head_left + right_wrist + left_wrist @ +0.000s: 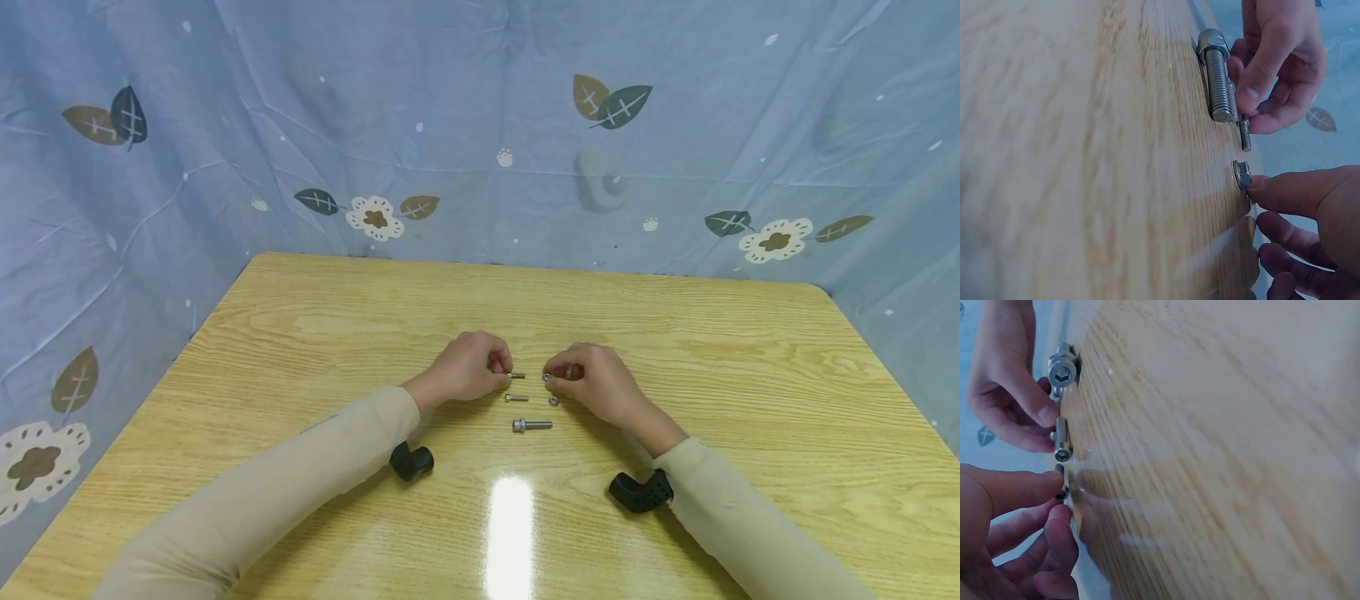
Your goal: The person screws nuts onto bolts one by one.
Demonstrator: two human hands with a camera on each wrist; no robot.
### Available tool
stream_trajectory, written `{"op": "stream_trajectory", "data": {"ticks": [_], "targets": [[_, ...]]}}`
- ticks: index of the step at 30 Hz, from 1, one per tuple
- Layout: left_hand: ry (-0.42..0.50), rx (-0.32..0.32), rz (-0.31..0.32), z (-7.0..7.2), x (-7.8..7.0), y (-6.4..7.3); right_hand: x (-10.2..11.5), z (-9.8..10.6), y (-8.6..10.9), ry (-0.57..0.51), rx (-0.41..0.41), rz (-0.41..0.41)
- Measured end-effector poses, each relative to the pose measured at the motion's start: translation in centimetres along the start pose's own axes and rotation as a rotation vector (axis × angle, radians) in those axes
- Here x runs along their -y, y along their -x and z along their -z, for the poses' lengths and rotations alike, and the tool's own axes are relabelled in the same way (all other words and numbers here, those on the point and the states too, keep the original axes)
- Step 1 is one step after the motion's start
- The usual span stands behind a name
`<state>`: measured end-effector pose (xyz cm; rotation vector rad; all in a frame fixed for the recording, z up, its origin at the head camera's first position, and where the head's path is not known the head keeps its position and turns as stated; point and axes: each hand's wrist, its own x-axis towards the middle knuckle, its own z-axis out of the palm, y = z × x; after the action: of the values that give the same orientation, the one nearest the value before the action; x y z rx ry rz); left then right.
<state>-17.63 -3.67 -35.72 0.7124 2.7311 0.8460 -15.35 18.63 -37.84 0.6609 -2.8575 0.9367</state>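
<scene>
Yellow wood-grain table (360, 317); blue leaf-printed cloth (465, 92) behind. Mid-table, left hand (467, 367) pinches slim silver metal bolt (517, 376), right hand (600, 383) small silver metal nut (547, 377); both partly hidden.

In the head view, a wood-grain desk (375, 292) has rounded corners at its 10 and 2 o'clock and a bright reflection (510, 533) at its 6. Creased blue cloth (465, 92) runs behind it, from 9 o'clock through 12 to 3. From the view's centre, a brown-and-dark leaf pair (129, 115) is printed toward 10 o'clock, a second leaf pair (626, 107) near 1, and a white flower (33, 467) toward 8.
</scene>
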Motion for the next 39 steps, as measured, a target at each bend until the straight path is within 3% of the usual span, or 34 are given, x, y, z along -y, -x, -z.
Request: {"op": "stream_trajectory", "data": {"ticks": [17, 23, 31, 39], "targets": [[-0.01, -0.013, -0.023, -0.1, -0.2, 0.1, 0.2, 0.0, 0.2, -0.018, -0.021, 0.013], [0.034, -0.016, -0.032, 0.0, -0.2, 0.3, 0.1, 0.2, 0.4, -0.076, -0.05, 0.012], [0.199, -0.037, -0.026, 0.5, -0.7, 1.4, 0.6, 1.0, 1.0, -0.188, -0.085, -0.053], [0.411, -0.059, -0.01, 0.8, -1.6, 2.3, 1.0, 1.7, 1.6, -0.417, -0.103, -0.133]]}}
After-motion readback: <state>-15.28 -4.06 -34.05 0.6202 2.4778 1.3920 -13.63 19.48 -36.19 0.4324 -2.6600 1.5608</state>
